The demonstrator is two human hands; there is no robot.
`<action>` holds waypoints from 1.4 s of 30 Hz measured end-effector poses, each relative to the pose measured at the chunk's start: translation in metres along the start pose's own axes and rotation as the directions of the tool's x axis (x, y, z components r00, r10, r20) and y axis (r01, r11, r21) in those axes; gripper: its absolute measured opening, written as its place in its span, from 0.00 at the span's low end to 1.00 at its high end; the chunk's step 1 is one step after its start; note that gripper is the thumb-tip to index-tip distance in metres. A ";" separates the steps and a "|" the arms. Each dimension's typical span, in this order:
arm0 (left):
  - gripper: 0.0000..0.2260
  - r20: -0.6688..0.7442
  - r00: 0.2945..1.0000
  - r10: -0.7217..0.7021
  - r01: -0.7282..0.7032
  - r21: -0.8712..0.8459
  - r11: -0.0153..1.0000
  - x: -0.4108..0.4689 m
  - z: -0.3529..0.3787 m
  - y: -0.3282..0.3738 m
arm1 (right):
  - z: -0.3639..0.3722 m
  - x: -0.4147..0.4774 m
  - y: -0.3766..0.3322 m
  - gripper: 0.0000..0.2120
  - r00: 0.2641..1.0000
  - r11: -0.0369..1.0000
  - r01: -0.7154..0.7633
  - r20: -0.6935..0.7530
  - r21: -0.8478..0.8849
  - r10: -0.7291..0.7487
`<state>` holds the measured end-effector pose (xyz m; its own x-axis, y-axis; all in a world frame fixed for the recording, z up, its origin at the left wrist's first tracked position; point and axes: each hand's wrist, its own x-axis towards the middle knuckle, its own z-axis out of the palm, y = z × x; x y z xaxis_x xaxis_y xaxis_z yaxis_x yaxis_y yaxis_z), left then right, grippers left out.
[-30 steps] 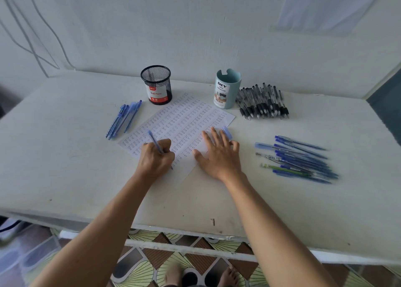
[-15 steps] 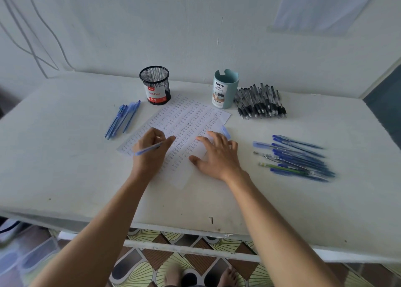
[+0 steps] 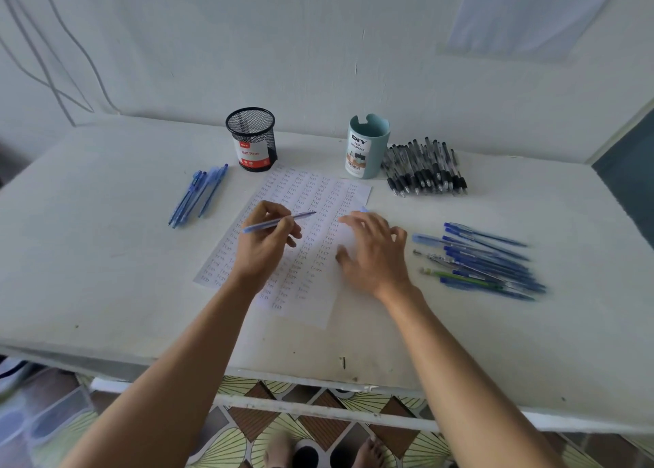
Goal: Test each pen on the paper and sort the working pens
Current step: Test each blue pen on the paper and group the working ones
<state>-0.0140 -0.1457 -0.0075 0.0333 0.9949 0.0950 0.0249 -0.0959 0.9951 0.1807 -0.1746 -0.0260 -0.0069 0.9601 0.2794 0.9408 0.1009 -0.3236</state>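
Note:
A sheet of paper (image 3: 311, 191) covered in small written test words lies in the middle of the table. My left hand (image 3: 263, 242) holds a blue pen (image 3: 279, 221) lifted off the sheet, nearly level, its tip pointing right. My right hand (image 3: 375, 251) hovers over the paper's right side with fingers spread and relaxed; a pale blue pen cap (image 3: 363, 209) peeks out just beyond its fingertips. A small group of blue pens (image 3: 198, 195) lies left of the paper. A larger pile of blue pens (image 3: 485, 262) lies to the right.
A black mesh pen cup (image 3: 252, 138) and a teal desk organizer cup (image 3: 368, 147) stand behind the paper. Several black-grip pens (image 3: 424, 170) lie beside the teal cup. The white table (image 3: 106, 272) meets the wall behind, and its front edge is near me.
My left hand stopped writing, lifted the pen and turned it from upright to nearly level, tip to the right. My right hand came off the paper and shifted slightly right.

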 end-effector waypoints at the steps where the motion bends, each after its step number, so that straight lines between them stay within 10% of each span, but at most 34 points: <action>1: 0.02 0.007 1.000 0.005 -0.005 -0.010 1.000 0.001 0.000 0.001 | 0.003 0.002 0.002 0.22 0.993 0.998 -0.050 -0.108 -0.025 0.048; 9: 0.11 0.025 0.999 -0.020 0.024 -0.171 0.985 0.007 0.000 0.004 | 0.001 0.025 0.014 0.15 0.937 0.928 -0.349 -0.056 -0.131 0.345; 15: 0.06 -0.074 0.997 -0.023 0.005 -0.233 0.972 0.011 0.000 0.012 | -0.001 0.024 0.000 0.08 0.963 0.972 -0.076 -0.238 0.220 0.130; 42: 0.12 0.038 0.997 -0.070 0.077 -0.210 0.975 0.006 -0.026 0.001 | 0.022 0.037 -0.039 0.07 0.965 0.961 0.119 -0.255 0.251 -0.053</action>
<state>-0.0396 -0.1391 -0.0054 0.0692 0.9973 0.0237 -0.1830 -0.0107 0.9831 0.1368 -0.1372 -0.0229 0.0302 0.8552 0.5175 0.8177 0.2766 -0.5049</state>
